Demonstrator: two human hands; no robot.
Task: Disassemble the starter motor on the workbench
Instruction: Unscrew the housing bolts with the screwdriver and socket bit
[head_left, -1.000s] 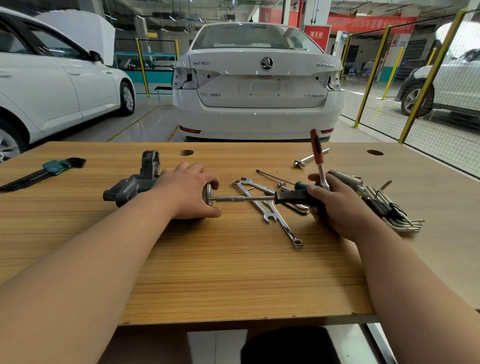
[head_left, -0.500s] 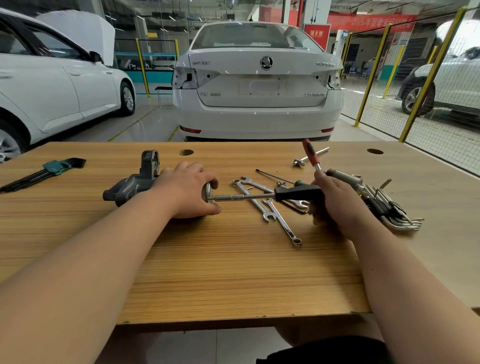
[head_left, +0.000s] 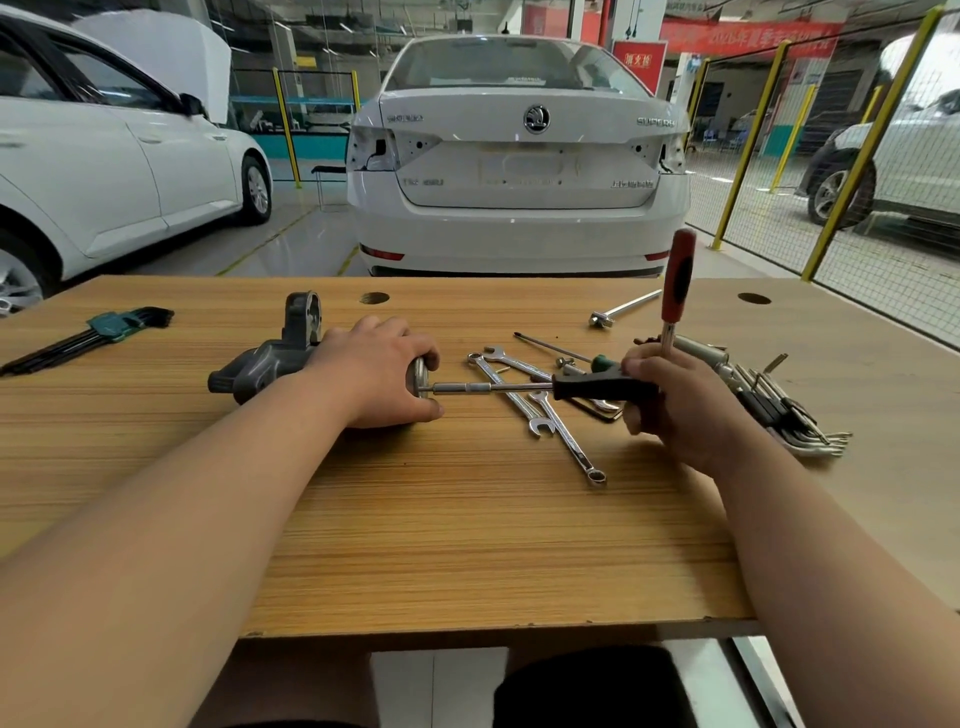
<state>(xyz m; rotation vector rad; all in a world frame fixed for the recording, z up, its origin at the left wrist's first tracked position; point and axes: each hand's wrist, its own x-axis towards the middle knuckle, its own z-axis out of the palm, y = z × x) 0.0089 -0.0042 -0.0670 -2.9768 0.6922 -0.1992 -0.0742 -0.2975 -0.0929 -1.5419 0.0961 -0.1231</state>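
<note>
Gripping starter motor (head_left: 270, 364) on the wooden surface (head_left: 467, 545): left hand (head_left: 382, 374) closed around it | right hand (head_left: 675, 405) clamped on black-handled driver (head_left: 597, 387), tip at the motor's end | wrenches (head_left: 545, 410) beneath the shaft

Mid-body of starter motor (head_left: 270, 364) hidden under left hand (head_left: 382, 371) — only grey nose housing and silver end plate showing. Black driver handle (head_left: 597, 388) partly swallowed by right hand (head_left: 675, 405). Hex-key set (head_left: 779, 410) partly masked behind wrist. Rear-plate lettering on white car (head_left: 519, 156) blurred — unreadable. Both forearms cropped by frame edges.
</note>
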